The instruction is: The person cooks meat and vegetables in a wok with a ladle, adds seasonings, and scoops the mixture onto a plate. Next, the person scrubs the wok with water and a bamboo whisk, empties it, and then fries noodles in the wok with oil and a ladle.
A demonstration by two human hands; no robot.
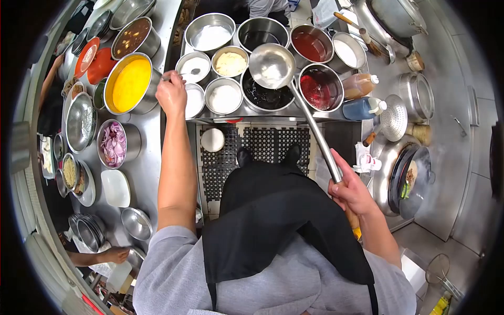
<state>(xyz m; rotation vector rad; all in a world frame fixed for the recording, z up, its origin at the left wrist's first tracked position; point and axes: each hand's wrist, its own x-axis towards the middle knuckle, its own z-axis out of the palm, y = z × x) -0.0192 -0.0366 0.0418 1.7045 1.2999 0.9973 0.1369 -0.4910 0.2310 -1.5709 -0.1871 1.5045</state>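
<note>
My right hand (350,186) is wrapped round the long handle of a steel ladle (317,126). The ladle's bowl is over the rims of the pots, above a pot of dark liquid (262,100). My left hand (171,94) is closed, fingers pinched, between a pot of yellow liquid (127,86) and a tin with white contents (193,68). Whatever it may hold is too small to make out. Around the ladle stand a pot of red liquid (317,89), a tin of white powder (223,98) and a tin of pale yellow paste (231,63).
On the left counter are a pot of sliced red onions (114,142), a white dish (115,187) and steel bowls (137,223). Another person's hand (116,255) reaches in there. Squeeze bottles (362,107), a strainer (394,118) and a steaming wok (412,181) are at right.
</note>
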